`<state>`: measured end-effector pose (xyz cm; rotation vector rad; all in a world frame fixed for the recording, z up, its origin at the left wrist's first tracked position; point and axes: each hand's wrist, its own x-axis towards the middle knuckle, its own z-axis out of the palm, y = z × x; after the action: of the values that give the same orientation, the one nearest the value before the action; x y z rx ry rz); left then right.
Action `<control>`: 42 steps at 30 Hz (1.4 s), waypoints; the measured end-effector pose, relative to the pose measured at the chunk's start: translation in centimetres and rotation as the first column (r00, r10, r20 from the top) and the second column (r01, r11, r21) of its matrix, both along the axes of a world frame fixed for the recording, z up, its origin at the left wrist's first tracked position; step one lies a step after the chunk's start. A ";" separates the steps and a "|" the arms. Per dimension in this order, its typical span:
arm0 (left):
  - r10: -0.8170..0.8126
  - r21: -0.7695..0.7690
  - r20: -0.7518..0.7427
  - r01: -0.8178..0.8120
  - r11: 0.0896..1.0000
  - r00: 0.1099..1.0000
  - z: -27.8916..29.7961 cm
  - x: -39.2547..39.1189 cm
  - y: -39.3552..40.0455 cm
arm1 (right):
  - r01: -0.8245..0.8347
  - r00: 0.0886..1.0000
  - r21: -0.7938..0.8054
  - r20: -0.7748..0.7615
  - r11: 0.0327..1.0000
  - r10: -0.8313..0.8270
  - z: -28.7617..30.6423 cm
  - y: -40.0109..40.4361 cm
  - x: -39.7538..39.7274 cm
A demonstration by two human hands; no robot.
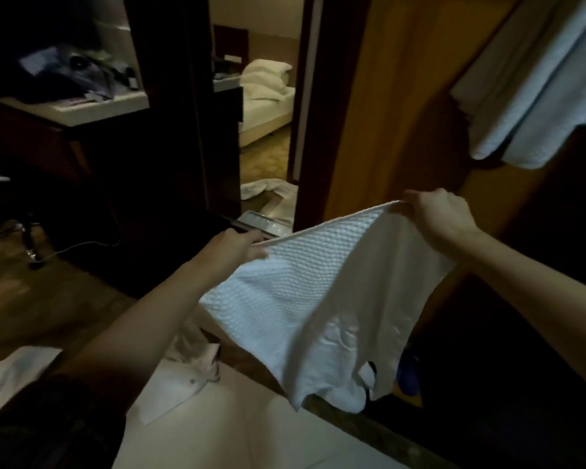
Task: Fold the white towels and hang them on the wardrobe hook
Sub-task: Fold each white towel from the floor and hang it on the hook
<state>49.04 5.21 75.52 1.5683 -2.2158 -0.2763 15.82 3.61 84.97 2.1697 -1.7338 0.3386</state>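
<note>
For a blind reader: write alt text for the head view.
Two bare hands hold a white waffle-weave towel stretched by its top edge, left hand and right hand each pinching a corner. Another white towel hangs upper right beside a wooden wardrobe panel.

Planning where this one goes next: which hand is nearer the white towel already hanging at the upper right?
Right. The right hand grips the held waffle-weave towel below-left of the hanging white towel; the left hand is farther left.
</note>
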 end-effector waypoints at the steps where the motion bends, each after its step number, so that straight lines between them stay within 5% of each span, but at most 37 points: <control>1: -0.071 0.012 0.013 0.071 0.997 0.997 0.3 -0.8 0.1 | 0.029 0.999 -0.002 0.040 1.000 -0.029 0.3 0.5 -1.2; 3: -0.132 0.022 0.039 0.131 0.991 0.990 0.6 -2.2 0.0 | 0.097 0.992 0.008 0.074 0.995 -0.098 0.8 1.3 -3.3; 8: 0.128 0.120 -0.164 -0.109 0.987 0.978 0.2 -4.6 -0.4 | 0.221 0.940 0.104 0.241 0.970 -0.240 2.6 3.1 -7.2; 12: 0.282 0.114 -0.559 -0.265 0.958 0.780 0.5 -7.6 0.2 | 0.237 0.833 0.173 0.471 0.956 -0.291 3.5 4.8 -9.9; 14: 0.324 0.132 -0.628 -0.313 0.940 0.708 0.6 -9.1 0.5 | 0.246 0.788 0.197 0.530 0.949 -0.314 3.6 5.8 -11.4; 17: 0.277 0.126 -0.572 -0.250 0.960 0.772 1.4 -11.4 0.5 | 0.330 0.627 0.309 0.635 0.892 -0.452 2.5 6.7 -13.7; 20: 0.260 0.197 -0.562 -0.178 0.964 0.785 3.0 -13.5 0.4 | 0.367 0.353 0.469 0.729 0.803 -0.587 1.3 7.0 -15.8; 22: 0.315 0.273 -0.707 -0.167 0.948 0.633 3.8 -15.1 0.6 | 0.340 0.221 0.489 0.788 0.803 -0.574 0.7 7.4 -17.2; 24: 0.379 0.334 -0.836 -0.179 0.925 0.398 4.5 -16.9 1.2 | 0.355 0.183 0.453 0.824 0.818 -0.536 0.1 8.0 -18.6; 28: 0.444 0.440 -0.895 -0.094 0.893 0.032 5.7 -21.2 2.4 | 0.293 0.251 0.297 0.893 0.909 -0.373 0.1 9.4 -20.0; 31: 0.443 0.444 -0.895 -0.014 0.896 -0.048 6.9 -24.5 3.3 | 0.009 0.299 0.147 0.944 0.989 -0.143 0.3 11.1 -19.0; 35: 0.292 0.302 -0.939 0.028 0.953 0.182 8.6 -28.5 4.7 | -0.259 0.397 0.153 0.917 0.954 -0.039 0.8 13.0 -16.6; 38: 0.140 0.170 -0.898 0.035 0.985 0.418 9.3 -30.5 5.9 | -0.324 0.710 0.205 0.698 0.924 0.094 1.6 14.0 -15.5; 42: 0.064 0.132 -0.854 0.096 0.987 0.516 8.6 -31.4 6.6 | -0.270 0.863 0.174 0.481 0.947 0.158 1.4 14.9 -15.0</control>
<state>17.61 11.81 84.10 1.0735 -1.4026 -1.0278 0.85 18.55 86.33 2.6323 -1.8411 0.8044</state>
